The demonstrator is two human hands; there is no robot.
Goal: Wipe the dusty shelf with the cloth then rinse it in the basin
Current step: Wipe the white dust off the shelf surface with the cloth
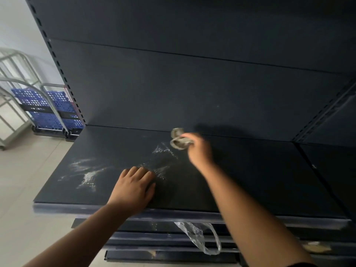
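The blue crates (48, 106) by the wall show no contents I can make out. My right hand (199, 151) grips the crumpled grey cloth (178, 140) above the dark shelf (250, 180), which is streaked with whitish dust (86, 172). My left hand (133, 189) lies flat, fingers spread, on it.

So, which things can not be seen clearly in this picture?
- Basin: not in the head view at all.
- Cloth: motion blur; whether it touches the shelf cannot be told.
- Right hand: blurred, and its fingers are hidden behind the cloth and the hand's back.
- Lower shelves: hidden by the top shelf and both arms.
- Pale thing at lower right: too blurred to name.
- Left hand: its palm is hidden, lying flat on the shelf.
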